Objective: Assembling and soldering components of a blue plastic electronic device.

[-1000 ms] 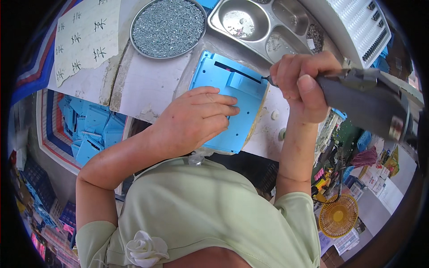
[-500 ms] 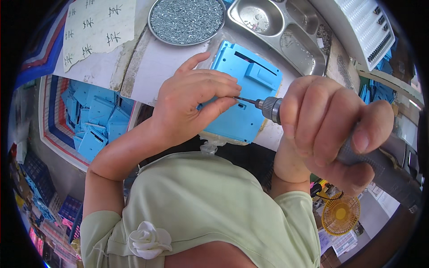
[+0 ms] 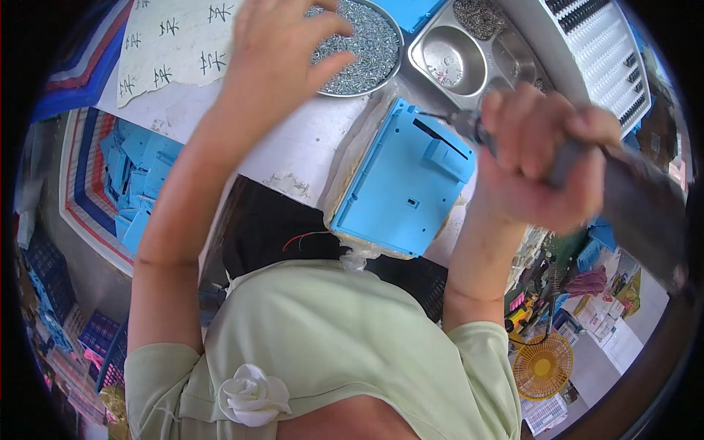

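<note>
My left hand (image 3: 286, 51) reaches over a round metal dish (image 3: 398, 62) heaped with small silver screws (image 3: 370, 48). Its thumb and fingers are spread, and nothing shows between them. In my right hand (image 3: 543, 150) is a dark powered screwdriver (image 3: 631, 194), somewhat blurred by motion. The thin bit points left, near the far edge of a blue plastic panel (image 3: 389, 187); whether it touches cannot be made out. The panel lies on a plastic-wrapped pad (image 3: 339, 176) in front of me and has a long slot, a raised block and small holes.
A compartmented steel tray (image 3: 469, 77) with small parts stands beyond the panel, beside a white rack of black pieces (image 3: 605, 55). Lettered paper (image 3: 172, 44) lies at the far left. A striped bin (image 3: 81, 183) of blue panels stands below the table's left edge.
My left hand has left the screwdriver tip and moved up and left to the screw dish. My right hand has lifted the screwdriver toward the panel's far edge. The view has shifted slightly.
</note>
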A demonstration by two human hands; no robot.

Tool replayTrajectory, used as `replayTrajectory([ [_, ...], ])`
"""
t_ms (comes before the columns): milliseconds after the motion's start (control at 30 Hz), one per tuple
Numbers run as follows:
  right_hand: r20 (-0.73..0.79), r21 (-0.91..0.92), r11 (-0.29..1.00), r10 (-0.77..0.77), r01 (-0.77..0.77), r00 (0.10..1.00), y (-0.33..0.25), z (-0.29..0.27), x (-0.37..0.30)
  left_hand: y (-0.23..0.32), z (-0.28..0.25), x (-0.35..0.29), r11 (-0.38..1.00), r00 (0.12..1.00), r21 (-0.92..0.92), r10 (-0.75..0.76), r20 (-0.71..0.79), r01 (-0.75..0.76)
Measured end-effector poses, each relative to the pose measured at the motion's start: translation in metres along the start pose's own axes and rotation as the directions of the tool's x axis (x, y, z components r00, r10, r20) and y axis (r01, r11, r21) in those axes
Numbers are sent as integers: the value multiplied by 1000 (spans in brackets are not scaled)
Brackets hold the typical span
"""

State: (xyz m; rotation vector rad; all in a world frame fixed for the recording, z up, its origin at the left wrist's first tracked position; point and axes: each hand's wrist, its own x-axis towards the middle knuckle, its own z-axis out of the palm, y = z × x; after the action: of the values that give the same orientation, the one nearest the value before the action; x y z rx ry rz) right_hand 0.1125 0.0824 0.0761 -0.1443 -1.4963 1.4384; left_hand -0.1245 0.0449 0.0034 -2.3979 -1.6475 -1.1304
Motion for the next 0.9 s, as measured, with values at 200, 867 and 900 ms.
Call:
replayTrajectory([
  [200, -49, 23, 999, -46, 48, 998, 37, -3, 4, -20, 13, -11, 981, 988, 171, -111, 106, 92],
  [867, 9, -58, 992, 112, -111, 994, 13, 18, -12, 31, -7, -29, 983, 989, -154, -79, 126, 98],
  [900, -16, -119, 984, 130, -130, 991, 19, 22, -16, 33, -7, -31, 979, 990, -182, -77, 115, 97],
])
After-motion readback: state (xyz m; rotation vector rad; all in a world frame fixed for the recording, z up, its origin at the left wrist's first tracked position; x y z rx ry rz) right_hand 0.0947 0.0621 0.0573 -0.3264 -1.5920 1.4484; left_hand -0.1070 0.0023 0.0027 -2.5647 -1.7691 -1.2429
